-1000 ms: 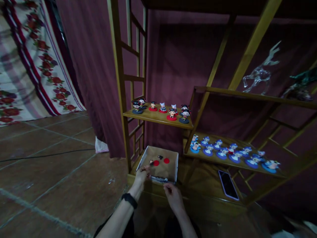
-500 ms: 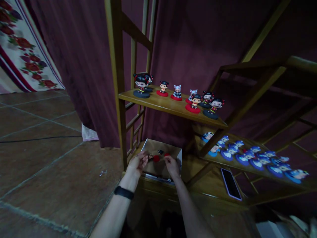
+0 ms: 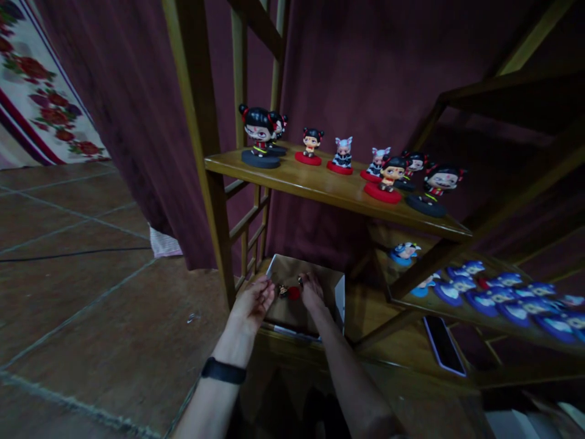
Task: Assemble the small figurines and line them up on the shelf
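Note:
A shallow cardboard box [image 3: 340, 296] with white outer walls stands on the low shelf. Inside lie a small dark-haired figurine [image 3: 282, 291] and a red round base [image 3: 294, 293]. At the box's left side, my left hand [image 3: 253, 303] is held with loosely bent fingers, close to the figurine, and no object shows in it. My right hand [image 3: 312, 294] reaches into the box, its fingers closed around a small dark figurine piece [image 3: 300, 280]. Much of that piece is hidden by the fingers.
Several figurines on red and dark bases stand on the upper wooden shelf [image 3: 315, 180]. Blue and white figurines [image 3: 457, 286] fill the lower right shelf. A phone [image 3: 444, 344] lies on the bottom board. A wooden post [image 3: 198, 122] rises at left.
My right hand has let go of a red base and moved to the dark piece at the back of the box. My left hand stays near the box's left side. The view has shifted.

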Available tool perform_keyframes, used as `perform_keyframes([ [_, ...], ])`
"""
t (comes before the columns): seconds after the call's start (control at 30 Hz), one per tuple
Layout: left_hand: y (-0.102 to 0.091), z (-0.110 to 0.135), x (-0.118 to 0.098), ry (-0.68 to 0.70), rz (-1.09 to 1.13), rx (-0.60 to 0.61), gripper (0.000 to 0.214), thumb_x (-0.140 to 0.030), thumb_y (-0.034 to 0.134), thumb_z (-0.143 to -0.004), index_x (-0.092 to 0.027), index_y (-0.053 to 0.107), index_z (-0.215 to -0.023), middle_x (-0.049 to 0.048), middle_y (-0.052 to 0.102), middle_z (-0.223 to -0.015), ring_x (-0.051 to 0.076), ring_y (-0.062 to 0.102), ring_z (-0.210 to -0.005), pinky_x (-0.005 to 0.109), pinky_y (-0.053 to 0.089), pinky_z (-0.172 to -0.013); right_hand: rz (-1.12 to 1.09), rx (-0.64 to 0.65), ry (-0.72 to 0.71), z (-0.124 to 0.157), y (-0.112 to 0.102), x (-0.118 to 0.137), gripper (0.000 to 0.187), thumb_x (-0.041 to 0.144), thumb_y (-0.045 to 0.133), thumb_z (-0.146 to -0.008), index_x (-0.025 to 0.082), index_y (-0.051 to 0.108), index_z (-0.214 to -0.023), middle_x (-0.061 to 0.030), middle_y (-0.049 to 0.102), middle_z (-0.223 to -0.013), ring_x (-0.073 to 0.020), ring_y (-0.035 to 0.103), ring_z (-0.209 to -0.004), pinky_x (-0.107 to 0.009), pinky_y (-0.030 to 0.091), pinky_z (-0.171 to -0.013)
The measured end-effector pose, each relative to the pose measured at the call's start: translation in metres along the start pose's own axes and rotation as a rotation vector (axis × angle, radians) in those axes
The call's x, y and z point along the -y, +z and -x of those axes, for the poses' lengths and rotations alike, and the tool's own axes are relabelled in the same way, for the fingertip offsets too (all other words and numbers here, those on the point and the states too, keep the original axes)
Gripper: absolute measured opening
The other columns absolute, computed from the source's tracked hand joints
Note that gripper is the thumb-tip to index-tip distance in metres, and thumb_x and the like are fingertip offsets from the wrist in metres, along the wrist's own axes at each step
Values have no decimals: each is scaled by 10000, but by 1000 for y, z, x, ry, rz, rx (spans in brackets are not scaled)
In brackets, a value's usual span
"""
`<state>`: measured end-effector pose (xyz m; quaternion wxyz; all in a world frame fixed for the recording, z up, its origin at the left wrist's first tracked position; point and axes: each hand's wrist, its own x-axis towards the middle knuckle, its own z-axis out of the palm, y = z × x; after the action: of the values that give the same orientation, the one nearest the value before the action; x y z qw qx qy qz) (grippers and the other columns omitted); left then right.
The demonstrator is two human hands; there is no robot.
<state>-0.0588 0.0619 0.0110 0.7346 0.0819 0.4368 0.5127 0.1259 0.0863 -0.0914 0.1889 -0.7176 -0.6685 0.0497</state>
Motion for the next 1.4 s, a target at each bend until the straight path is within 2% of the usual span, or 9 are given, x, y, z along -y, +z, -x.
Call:
perform_keyframes([
  [0.27, 8, 1, 7, -43, 17, 15, 179, 3, 491, -740, -123, 583, -828, 50, 623, -692, 99, 617, -594, 172, 505, -509, -93, 57, 18, 13, -15, 4, 276, 157, 458, -757, 217, 532, -1016, -74, 593, -1074, -194, 488, -1050, -337, 324, -913],
  [0.5, 8, 2, 5, -28, 28, 38, 167, 2, 475, -756, -116, 579, -814, 49, 623, -680, 102, 616, -585, 180, 512, -505, -1283, 0, 577, 23, -45, -22, 268, 405, 435, -742, 199, 555, -864, -30, 638, -759, -152, 603, -667, -319, 499, -653],
  [0.57, 8, 2, 5, -37, 25, 50, 166, 3, 470, -760, -114, 578, -806, 49, 619, -669, 100, 613, -573, 179, 510, -498, -1427, -11, 634, 26, -50, -31, 277, 424, 462, -721, 189, 557, -834, -20, 622, -684, -138, 592, -596, -305, 506, -602],
  [0.77, 8, -1, 7, -59, 47, 69, 165, -2, 477, -757, -114, 582, -818, 59, 624, -703, 110, 621, -598, 189, 513, -499, -801, -123, 512, 22, -39, -39, 166, 305, 535, -694, 216, 594, -821, -8, 619, -788, -142, 584, -730, -254, 469, -639],
  [0.87, 10, -1, 6, -61, 40, 53, 157, -9, 485, -755, -114, 586, -815, 63, 624, -717, 108, 621, -606, 182, 508, -498, -428, -49, 430, 15, -32, -35, 204, 216, 508, -732, 233, 602, -912, -31, 574, -1030, -150, 542, -945, -241, 419, -779],
  [0.97, 11, 1, 5, -59, 25, 49, 156, -19, 492, -754, -120, 588, -823, 64, 626, -732, 108, 622, -618, 181, 508, -505, -75, 75, 377, 10, -26, -31, 273, 200, 438, -790, 218, 568, -1031, -68, 517, -1126, -155, 547, -954, -247, 399, -788],
  [1.07, 12, 2, 5, -53, 6, 53, 163, -18, 486, -756, -122, 586, -832, 63, 627, -737, 105, 620, -622, 179, 503, -509, -23, 101, 388, 9, -23, -34, 262, 238, 446, -794, 197, 564, -1024, -82, 521, -1096, -158, 562, -911, -241, 401, -746],
  [1.23, 13, -1, 15, -39, -19, 42, 162, -14, 497, -742, -126, 584, -822, 52, 620, -701, 97, 610, -600, 179, 494, -526, -176, -37, 402, 14, -27, -37, 252, 227, 540, -694, 221, 551, -946, -37, 575, -928, -155, 565, -791, -246, 408, -655],
  [1.4, 19, 1, 38, -19, -128, 32, 166, -23, 553, -691, -135, 583, -809, 23, 603, -640, 94, 586, -555, 198, 470, -545, -676, -24, 394, 27, -52, -12, 171, 234, 550, -644, 238, 543, -815, 66, 520, -588, -106, 492, -523, -205, 376, -477],
])
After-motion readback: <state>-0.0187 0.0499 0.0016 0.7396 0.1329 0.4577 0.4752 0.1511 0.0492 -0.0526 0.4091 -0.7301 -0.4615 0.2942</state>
